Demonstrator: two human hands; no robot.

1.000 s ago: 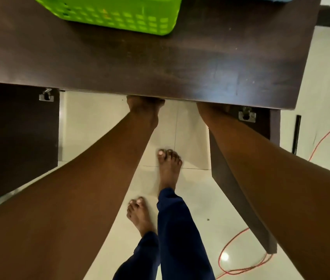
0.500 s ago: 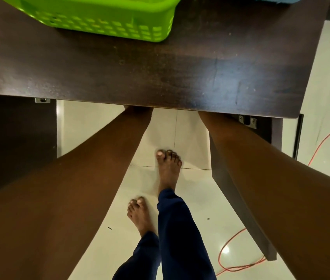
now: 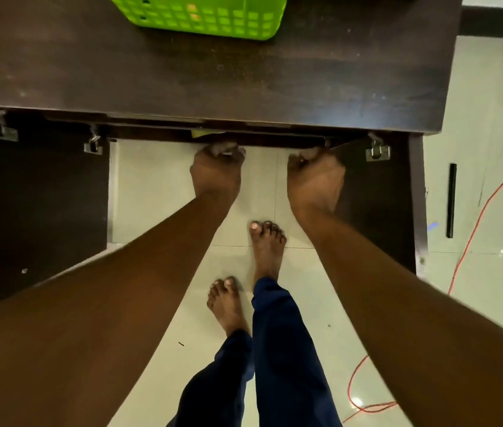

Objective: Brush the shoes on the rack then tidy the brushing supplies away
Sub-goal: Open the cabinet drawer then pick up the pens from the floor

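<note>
Two sets of fingers are curled tight just under the front edge of the dark table point(image 3: 244, 87): the left hand point(image 3: 217, 171) grips something pale that I cannot make out, and the right hand point(image 3: 315, 177) is closed near a thin dark piece below that same edge, though what it holds is hidden. Directly beneath the table edge, between the two hands, a sliver of yellow shows inside the recess; it may be one of the brushing supplies, but too little is visible to say. No shoes, rack or brush can be seen from where I stand. On top of the table, at its far side, sits a green basket point(image 3: 213, 20), a likely home for the supplies; it looks light, stiff plastic, best lifted by its rim. A brush, once found, should be light and rigid, easiest taken by its back or handle, not the bristles. Open dark doors point(image 3: 28, 211) hang either side below the table, and an orange cable point(image 3: 475, 220) trails over the tiled floor to its right.
</note>
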